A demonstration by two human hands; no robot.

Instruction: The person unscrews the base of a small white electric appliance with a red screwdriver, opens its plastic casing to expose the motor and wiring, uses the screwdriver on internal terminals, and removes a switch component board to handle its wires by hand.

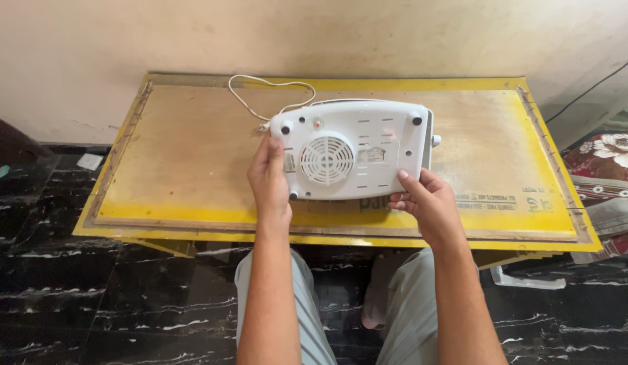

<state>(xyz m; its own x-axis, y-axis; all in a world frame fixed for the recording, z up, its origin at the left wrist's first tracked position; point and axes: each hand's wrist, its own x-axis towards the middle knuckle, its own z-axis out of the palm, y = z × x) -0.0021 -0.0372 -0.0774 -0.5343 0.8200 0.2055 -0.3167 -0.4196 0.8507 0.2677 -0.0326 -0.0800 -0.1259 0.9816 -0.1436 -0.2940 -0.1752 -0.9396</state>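
White plastic appliance (pixel 354 150), round vent grille up, sits mid-bench (pixel 172 162); your left hand (pixel 269 182) clasps its left edge, your right hand (pixel 427 201) grips the near right corner.

Plenty of open room on the bench (pixel 178 149): both the left stretch and the right stretch of the board are bare, so a hand can slide in from either side. The white appliance (pixel 354 150) sits mid-bench with the left hand (pixel 270 179) and right hand (pixel 429 203) gripping its near corners, blocking the front middle. Behind it, the white cord (pixel 260 84) loops across the back edge, close to the wall (pixel 314 34).
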